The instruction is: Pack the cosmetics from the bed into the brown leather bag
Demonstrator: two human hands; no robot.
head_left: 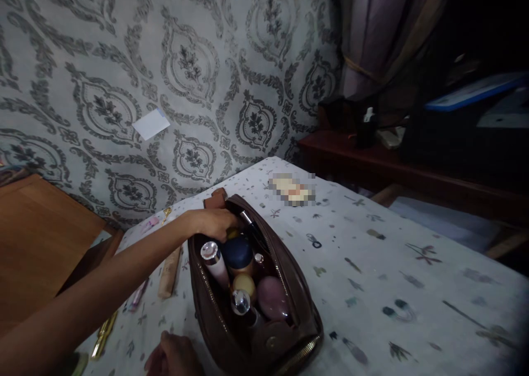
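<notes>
A brown zippered toiletry bag (303,288) lies unzipped on the patterned cloth. My left hand (217,223) reaches into its far end, fingers curled down among the contents, their tips hidden; a yellowish item (233,232) shows beside them. Inside the bag are a pale bottle with a shiny silver cap (217,263), a dark blue round lid (237,253), a cream-coloured round lid (244,285), a clear-capped bottle (240,302) and a mauve rounded container (273,297). Close to the bag's near left side, my right hand (173,355) is partly in view, thumb and fingers loosely apart, holding nothing visible.
Left of the bag lie a tan tube (168,274), a gold slim item (103,336) and a pink item (149,224). A blurred pale item (291,189) rests farther back. A wooden panel (45,238) stands left; a dark red shelf (343,147) is at right.
</notes>
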